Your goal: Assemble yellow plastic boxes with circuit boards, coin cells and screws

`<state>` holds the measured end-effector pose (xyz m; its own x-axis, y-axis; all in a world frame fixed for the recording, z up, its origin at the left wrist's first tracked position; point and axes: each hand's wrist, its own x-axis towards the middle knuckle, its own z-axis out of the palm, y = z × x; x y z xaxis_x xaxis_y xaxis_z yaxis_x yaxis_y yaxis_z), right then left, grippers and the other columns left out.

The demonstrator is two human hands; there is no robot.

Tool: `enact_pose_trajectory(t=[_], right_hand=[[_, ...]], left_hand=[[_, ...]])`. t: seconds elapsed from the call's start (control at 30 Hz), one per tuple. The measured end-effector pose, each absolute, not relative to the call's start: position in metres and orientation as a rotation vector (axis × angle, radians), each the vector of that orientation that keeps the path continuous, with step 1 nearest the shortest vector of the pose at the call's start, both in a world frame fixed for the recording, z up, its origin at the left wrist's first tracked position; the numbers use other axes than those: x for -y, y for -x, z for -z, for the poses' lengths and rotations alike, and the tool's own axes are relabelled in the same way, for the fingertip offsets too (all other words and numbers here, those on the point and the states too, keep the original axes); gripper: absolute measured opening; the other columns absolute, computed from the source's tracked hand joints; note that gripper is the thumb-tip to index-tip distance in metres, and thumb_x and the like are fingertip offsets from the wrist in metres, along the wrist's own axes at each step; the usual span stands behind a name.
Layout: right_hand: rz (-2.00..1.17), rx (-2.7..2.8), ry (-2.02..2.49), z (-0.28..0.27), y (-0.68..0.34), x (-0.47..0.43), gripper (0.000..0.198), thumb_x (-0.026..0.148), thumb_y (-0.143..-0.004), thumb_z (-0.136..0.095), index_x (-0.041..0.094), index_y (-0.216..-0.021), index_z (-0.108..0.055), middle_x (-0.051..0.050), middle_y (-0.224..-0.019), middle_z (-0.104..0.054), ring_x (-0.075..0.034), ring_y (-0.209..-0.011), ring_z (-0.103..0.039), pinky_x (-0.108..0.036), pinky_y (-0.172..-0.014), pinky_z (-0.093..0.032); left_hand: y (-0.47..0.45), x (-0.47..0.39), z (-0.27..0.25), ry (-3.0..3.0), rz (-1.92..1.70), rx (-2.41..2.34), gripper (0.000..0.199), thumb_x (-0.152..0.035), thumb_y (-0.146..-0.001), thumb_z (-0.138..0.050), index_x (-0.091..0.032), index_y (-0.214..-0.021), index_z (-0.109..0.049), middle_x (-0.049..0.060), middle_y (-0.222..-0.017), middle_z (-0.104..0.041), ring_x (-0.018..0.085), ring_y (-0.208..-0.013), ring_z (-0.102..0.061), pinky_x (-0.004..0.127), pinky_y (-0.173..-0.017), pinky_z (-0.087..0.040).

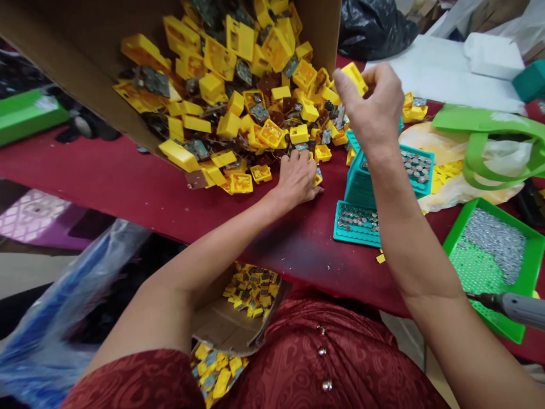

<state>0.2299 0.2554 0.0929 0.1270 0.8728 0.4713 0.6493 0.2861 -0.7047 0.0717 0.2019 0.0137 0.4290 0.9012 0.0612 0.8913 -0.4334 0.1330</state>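
Observation:
My right hand (pixel 377 105) is raised above the table's right half, pinching a small yellow plastic casing (pixel 354 78) between thumb and fingers. Lower down, my left hand (pixel 298 177) curls over a yellow plastic housing (pixel 317 178) at the front of the heap. Most of that housing is hidden under the fingers. Behind both hands, a heap of yellow housings (pixel 270 133) with circuit boards and wires spills from a tipped cardboard box (pixel 91 74). Just below my right hand stand stacked teal trays (pixel 360 184) holding small round metal parts, partly covered by my forearm.
A lower teal tray (pixel 355 234) sits on the red tablecloth (pixel 264 227). To the right are a green basket (pixel 481 272) of screws, a power screwdriver (pixel 522 307) and a green-handled bag (pixel 477 165). An open carton (pixel 225 326) of yellow pieces stands below the table edge.

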Motion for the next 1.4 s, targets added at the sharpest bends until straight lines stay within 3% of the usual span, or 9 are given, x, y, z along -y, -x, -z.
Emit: enact_pose_trajectory(t=[0.23,0.37,0.5,0.63,0.8,1.03,1.1,1.2,1.4], right_hand=[[-0.215,1.858,1.53,-0.052,-0.237,-0.264,0.039,0.045,-0.082,-0.084,0.024,-0.101,-0.057,-0.014,-0.113,-0.069,-0.04,-0.121,-0.063,-0.066,-0.115,-0.048],[-0.187,1.976,1.458,-0.055,-0.237,-0.239,0.029,0.037,-0.091,-0.076,0.026,-0.114,-0.062,-0.014,-0.132,-0.067,-0.037,-0.129,-0.057,-0.065,-0.121,-0.046],[-0.308,1.963,1.388,-0.066,-0.234,-0.181,0.012,0.029,-0.1,-0.06,0.026,-0.109,-0.067,-0.013,-0.124,-0.072,-0.032,-0.122,-0.065,-0.057,-0.117,-0.053],[-0.446,1.888,1.375,-0.041,-0.234,-0.138,0.022,0.018,-0.094,-0.055,0.022,-0.111,-0.07,-0.01,-0.114,-0.076,-0.027,-0.108,-0.072,-0.051,-0.105,-0.061],[-0.617,1.803,1.449,-0.002,-0.222,-0.124,0.047,0.012,-0.082,-0.065,0.017,-0.128,-0.065,-0.014,-0.124,-0.074,-0.024,-0.099,-0.072,-0.048,-0.099,-0.063],[-1.48,1.373,1.147,-0.001,-0.209,-0.11,0.033,0.027,-0.082,-0.071,0.021,-0.112,-0.061,-0.007,-0.116,-0.072,-0.012,-0.087,-0.068,-0.03,-0.079,-0.065],[-1.654,1.194,1.042,-0.004,-0.213,-0.1,0.045,0.036,-0.074,-0.083,0.02,-0.109,-0.058,-0.005,-0.111,-0.07,-0.011,-0.087,-0.069,-0.025,-0.073,-0.065],[-1.717,1.03,1.008,-0.008,-0.222,-0.081,0.071,0.045,-0.061,-0.099,0.021,-0.113,-0.057,-0.001,-0.103,-0.071,-0.01,-0.08,-0.07,-0.023,-0.068,-0.065],[-1.713,0.997,1.139,-0.013,-0.264,-0.029,0.061,0.059,-0.071,-0.095,0.017,-0.1,-0.063,0.001,-0.078,-0.071,-0.01,-0.062,-0.069,-0.023,-0.06,-0.064]], left_hand=[[-0.049,-0.184,-0.005,-2.463,-0.489,-1.714,0.044,-0.019,-0.087,-0.08,-0.019,-0.13,-0.069,0.019,-0.147,-0.067,0.041,-0.133,-0.059,0.055,-0.112,-0.048],[-0.03,-0.181,-0.006,-2.107,-0.813,-1.605,0.045,-0.022,-0.082,-0.083,-0.019,-0.125,-0.069,0.013,-0.125,-0.077,0.033,-0.119,-0.071,0.046,-0.109,-0.055],[-0.014,-0.176,-0.021,-1.596,-0.956,-1.459,0.045,-0.027,-0.078,-0.086,-0.014,-0.117,-0.069,0.01,-0.11,-0.08,0.025,-0.099,-0.077,0.04,-0.092,-0.064],[-0.011,-0.166,-0.051,-1.404,-0.954,-1.325,0.035,-0.023,-0.083,-0.084,-0.013,-0.114,-0.072,0.01,-0.111,-0.079,0.024,-0.1,-0.079,0.036,-0.081,-0.068],[-0.025,-0.146,-0.088,-1.366,-0.838,-1.257,0.024,-0.027,-0.089,-0.087,-0.014,-0.105,-0.076,0.007,-0.104,-0.077,0.029,-0.107,-0.08,0.039,-0.083,-0.071],[-0.04,-0.121,-0.107,-1.179,-0.771,-1.068,0.02,-0.031,-0.099,-0.074,-0.012,-0.104,-0.074,0.007,-0.098,-0.08,0.021,-0.093,-0.083,0.028,-0.075,-0.068],[-0.042,-0.115,-0.106,-1.108,-0.762,-0.996,0.024,-0.033,-0.098,-0.074,-0.011,-0.106,-0.072,0.009,-0.097,-0.081,0.018,-0.089,-0.082,0.024,-0.074,-0.067],[-0.048,-0.105,-0.102,-1.052,-0.68,-0.928,0.028,-0.036,-0.1,-0.069,-0.01,-0.111,-0.071,0.012,-0.099,-0.082,0.021,-0.094,-0.084,0.025,-0.077,-0.066],[-0.065,-0.087,-0.081,-0.963,-0.602,-0.918,0.032,-0.044,-0.1,-0.072,-0.013,-0.107,-0.074,0.01,-0.098,-0.081,0.019,-0.086,-0.083,0.025,-0.076,-0.065]])
